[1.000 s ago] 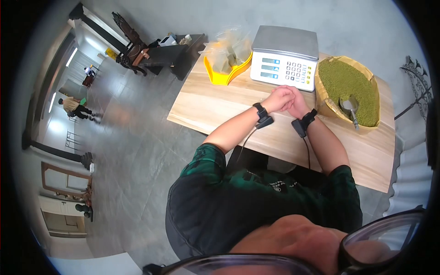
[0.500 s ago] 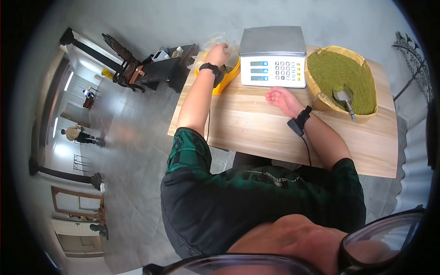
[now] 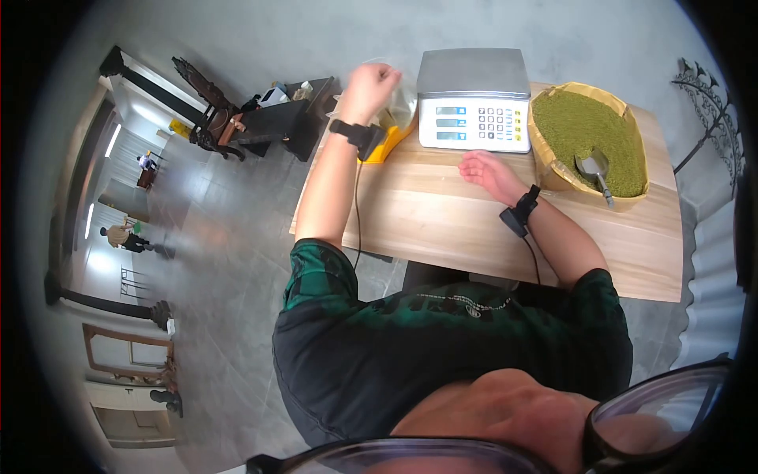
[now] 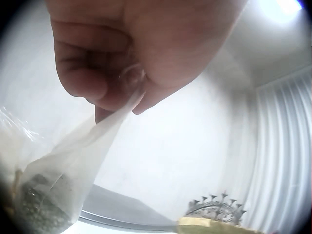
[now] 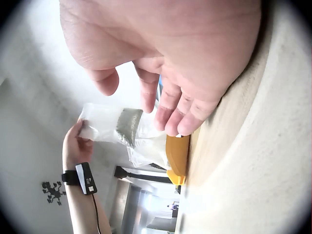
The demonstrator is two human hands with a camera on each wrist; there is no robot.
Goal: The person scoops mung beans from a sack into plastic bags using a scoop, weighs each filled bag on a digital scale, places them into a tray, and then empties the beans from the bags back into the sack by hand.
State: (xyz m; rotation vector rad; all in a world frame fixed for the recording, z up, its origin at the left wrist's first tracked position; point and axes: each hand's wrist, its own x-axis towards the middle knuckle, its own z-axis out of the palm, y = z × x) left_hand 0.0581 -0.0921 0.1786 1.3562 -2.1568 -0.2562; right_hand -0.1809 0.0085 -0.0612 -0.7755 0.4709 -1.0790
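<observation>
My left hand [image 3: 369,93] is raised over the yellow tray [image 3: 383,148], pinching the top of a clear plastic bag [image 4: 92,151]. Green contents fill the bag's bottom, and it hangs from thumb and fingers in the left wrist view. The right wrist view also shows this bag [image 5: 129,127] above the yellow tray [image 5: 176,153], where other clear bags lie. My right hand [image 3: 491,175] rests at the table in front of the scale [image 3: 474,118], fingers loosely bent and holding nothing; its fingers [image 5: 170,105] hang relaxed in the right wrist view.
A paper-lined container [image 3: 553,162] of green granular material stands right of the scale, with a metal scoop [image 3: 594,166] in it. The wooden table [image 3: 426,213] extends toward my body. Behind on the left are a dark bench [image 3: 276,126] and a distant person [image 3: 122,235].
From beside my right hand, my left hand moved left to the yellow tray, took hold of a bag and lifted it. My right hand stayed near the scale, its fingers no longer touching the left.
</observation>
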